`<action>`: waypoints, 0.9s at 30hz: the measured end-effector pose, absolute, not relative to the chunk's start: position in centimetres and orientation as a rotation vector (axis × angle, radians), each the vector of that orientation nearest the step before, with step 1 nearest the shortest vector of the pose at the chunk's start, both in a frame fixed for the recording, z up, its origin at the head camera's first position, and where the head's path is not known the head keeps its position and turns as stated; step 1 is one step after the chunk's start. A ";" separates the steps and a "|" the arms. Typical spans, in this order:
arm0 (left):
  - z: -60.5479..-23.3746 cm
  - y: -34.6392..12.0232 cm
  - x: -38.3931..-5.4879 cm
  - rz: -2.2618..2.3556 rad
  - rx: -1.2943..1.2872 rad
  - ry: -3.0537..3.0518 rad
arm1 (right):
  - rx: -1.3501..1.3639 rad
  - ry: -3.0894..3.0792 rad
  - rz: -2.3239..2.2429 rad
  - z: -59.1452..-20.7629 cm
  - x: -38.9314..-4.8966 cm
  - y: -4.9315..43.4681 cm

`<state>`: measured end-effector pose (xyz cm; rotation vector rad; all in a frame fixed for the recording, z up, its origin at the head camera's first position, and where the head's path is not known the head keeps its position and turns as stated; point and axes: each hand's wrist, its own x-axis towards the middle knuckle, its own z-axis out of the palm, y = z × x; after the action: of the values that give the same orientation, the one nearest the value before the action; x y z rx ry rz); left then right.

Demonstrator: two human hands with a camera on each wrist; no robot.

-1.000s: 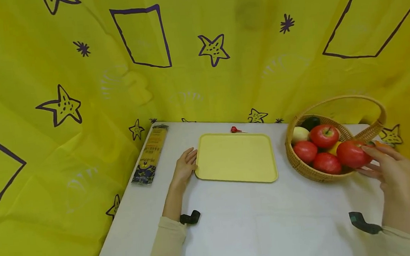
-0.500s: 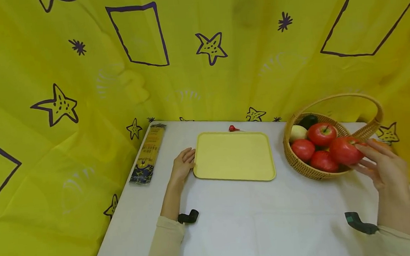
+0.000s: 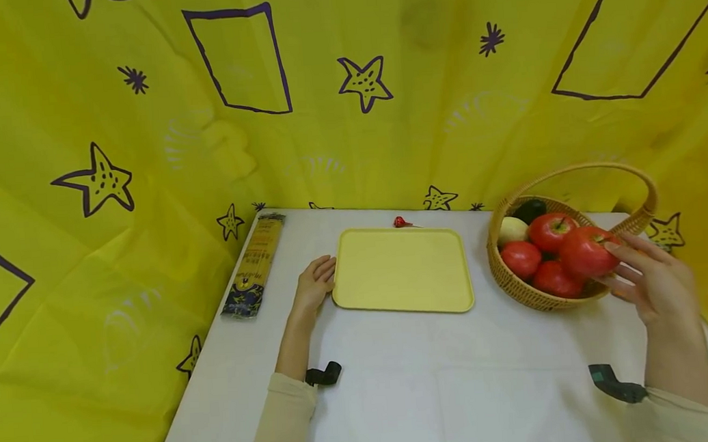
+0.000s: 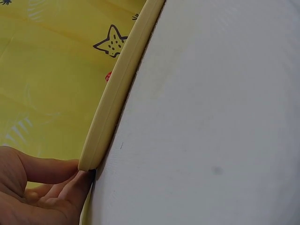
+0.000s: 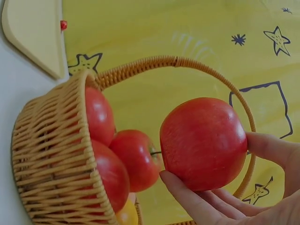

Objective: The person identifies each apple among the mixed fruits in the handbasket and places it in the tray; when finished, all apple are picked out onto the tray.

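My right hand (image 3: pixel 667 285) holds a big red apple (image 3: pixel 587 252) over the right side of the wicker basket (image 3: pixel 515 286). In the right wrist view, the thumb and fingers pinch this apple (image 5: pixel 204 143) from its sides, beside the basket's opening. Several more red apples (image 5: pixel 133 159) lie in the basket, with a pale round fruit (image 3: pixel 513 231) and a dark green one (image 3: pixel 530 210). My left hand (image 3: pixel 314 285) is at the left edge of a yellow tray (image 3: pixel 400 269). The left wrist view has its thumb on the tray's rim (image 4: pixel 105 112) and its fingers tucked against the underside.
A long flat package (image 3: pixel 254 265) with a yellow and dark blue wrapper lies at the table's left side. Behind the tray is a small red lollipop-like thing (image 3: pixel 400 222). The basket's tall handle (image 3: pixel 641 184) arches up, and a yellow curtain (image 3: pixel 324 148) hangs behind the white table (image 3: pixel 391 396).
My right hand has carried the apple a little left and upward, farther over the fruit in the basket. The left hand keeps its place at the tray's edge.
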<state>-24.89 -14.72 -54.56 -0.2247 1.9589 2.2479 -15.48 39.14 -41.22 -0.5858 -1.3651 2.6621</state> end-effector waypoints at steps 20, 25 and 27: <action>-54.3 -14.8 -24.7 2.255 -0.190 1.931 | -0.223 -1.332 2.770 -40.0 -16.0 36.5; -54.4 -14.8 -24.7 2.257 -0.200 1.927 | -0.183 -1.343 2.771 -39.6 -16.2 35.9; -54.5 -14.8 -24.8 2.258 -0.200 1.928 | -0.164 -1.367 2.764 -39.6 -16.3 35.6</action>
<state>-24.80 -14.82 -54.50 -0.2002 1.9278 2.2579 -16.26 35.60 -39.55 -0.1636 -1.3665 2.7642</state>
